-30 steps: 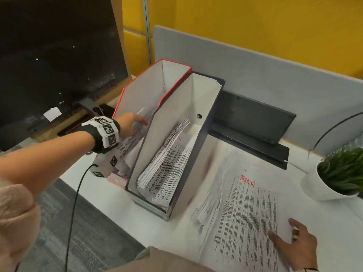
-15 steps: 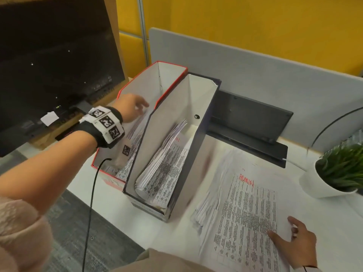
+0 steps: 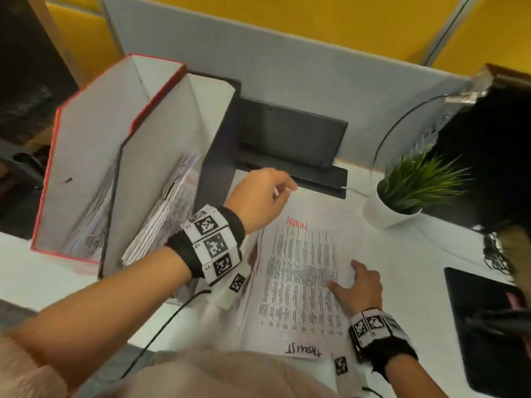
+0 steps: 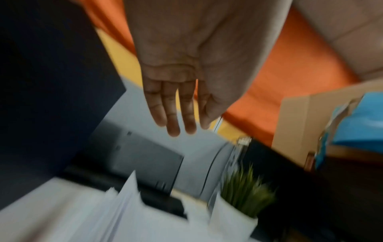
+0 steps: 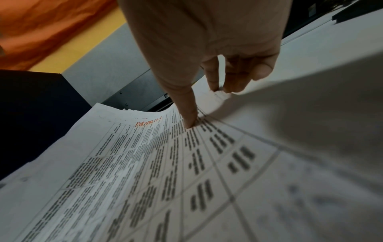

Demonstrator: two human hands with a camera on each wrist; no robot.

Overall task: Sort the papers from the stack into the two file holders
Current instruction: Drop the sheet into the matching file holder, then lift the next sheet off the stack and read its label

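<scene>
From the head view, your surface [image 3: 431, 254] is white and smooth, with a grey partition [image 3: 316, 81] behind it and a yellow wall above. Two cardboard file holders stand at the left, touching: the red-edged file holder [image 3: 86, 156] and the dark file holder [image 3: 161, 173], both with printed sheets inside. The stack of papers [image 3: 301, 282] lies flat beside them, its top sheet marked "ADMIN" in red. A green plant in a white pot [image 3: 402, 202] stands near.

In the left wrist view, blurred, your left hand [image 4: 178, 91] hovers above the stack with straight fingers, holding nothing.

In the right wrist view, your right hand [image 5: 217, 68] presses the top sheet with a straight forefinger; the grip is open.
</scene>
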